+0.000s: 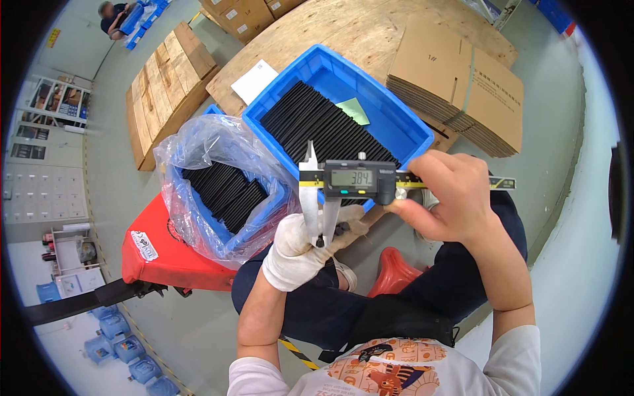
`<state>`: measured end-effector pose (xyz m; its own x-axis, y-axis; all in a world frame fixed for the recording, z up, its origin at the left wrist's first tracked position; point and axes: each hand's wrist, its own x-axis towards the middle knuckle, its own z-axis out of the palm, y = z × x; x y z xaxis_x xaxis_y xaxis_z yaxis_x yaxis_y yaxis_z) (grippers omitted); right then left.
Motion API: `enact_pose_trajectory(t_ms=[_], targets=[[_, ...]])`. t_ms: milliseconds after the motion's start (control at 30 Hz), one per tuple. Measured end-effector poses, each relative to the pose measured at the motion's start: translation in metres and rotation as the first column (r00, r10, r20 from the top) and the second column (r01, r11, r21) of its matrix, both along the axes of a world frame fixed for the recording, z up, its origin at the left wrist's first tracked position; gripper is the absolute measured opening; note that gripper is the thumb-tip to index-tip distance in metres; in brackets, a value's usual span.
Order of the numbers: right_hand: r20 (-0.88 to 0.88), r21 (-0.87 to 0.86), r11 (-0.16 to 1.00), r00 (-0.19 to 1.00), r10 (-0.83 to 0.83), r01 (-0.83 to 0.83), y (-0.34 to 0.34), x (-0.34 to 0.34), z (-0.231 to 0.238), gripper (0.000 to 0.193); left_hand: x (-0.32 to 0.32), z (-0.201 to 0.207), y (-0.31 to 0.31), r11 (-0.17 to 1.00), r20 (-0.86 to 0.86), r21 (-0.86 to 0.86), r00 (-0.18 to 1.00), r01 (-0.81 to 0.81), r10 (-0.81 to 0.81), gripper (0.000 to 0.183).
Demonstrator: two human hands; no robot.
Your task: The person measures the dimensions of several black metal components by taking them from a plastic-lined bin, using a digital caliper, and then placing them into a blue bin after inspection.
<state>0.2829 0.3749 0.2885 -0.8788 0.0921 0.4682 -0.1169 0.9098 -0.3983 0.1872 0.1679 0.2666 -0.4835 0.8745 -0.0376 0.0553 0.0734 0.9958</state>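
A digital caliper (383,181) lies level across my view, gripped near its right part by my bare right hand (454,198), thumb below and fingers above the beam. Its jaws point down around the dark end of a thin black rod (321,242). My left hand (294,247), in a white glove, closes on that rod just below the caliper. Beyond the caliper, a blue bin (413,127) holds rows of black rods (317,122) and a pale green slip (353,111). Left of it, more black rods (228,195) fill a second blue bin lined with clear plastic (191,142).
The larger bin rests on a round wooden top (310,33) beside flattened cardboard boxes (456,86) and a white sheet (254,80). A red stand (178,241) is under the lined bin. A wooden pallet (168,89) stands farther left. Another person (115,18) is far off.
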Motion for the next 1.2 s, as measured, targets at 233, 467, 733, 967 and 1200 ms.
enact_pose_trajectory(t_ms=[233,467,733,967,1200], targets=[[-0.079,-0.095,0.98,0.98,-0.181,0.174,0.025,-0.007,0.006,0.03,-0.007,-0.026,0.011,0.929,0.11,0.042,0.926,-0.367,0.36,0.025],[0.064,-0.268,0.895,0.933,-0.353,0.357,0.065,-0.008,-0.001,0.037,-0.023,-0.056,0.04,0.887,0.072,-0.144,0.89,-0.438,0.451,0.022],[0.058,-0.277,0.891,0.932,-0.357,0.359,0.067,-0.009,-0.001,0.036,-0.053,-0.126,0.104,0.899,0.03,-0.366,0.963,-0.239,0.268,0.018],[0.136,-0.263,0.872,0.911,-0.389,0.412,0.078,0.001,0.004,0.035,-0.073,-0.133,0.129,0.842,0.068,-0.513,0.97,-0.165,0.232,0.016],[0.099,-0.356,0.836,0.907,-0.41,0.417,0.076,-0.013,-0.005,0.036,-0.095,-0.12,0.118,0.818,0.761,-0.174,0.452,-0.549,0.465,0.013]])
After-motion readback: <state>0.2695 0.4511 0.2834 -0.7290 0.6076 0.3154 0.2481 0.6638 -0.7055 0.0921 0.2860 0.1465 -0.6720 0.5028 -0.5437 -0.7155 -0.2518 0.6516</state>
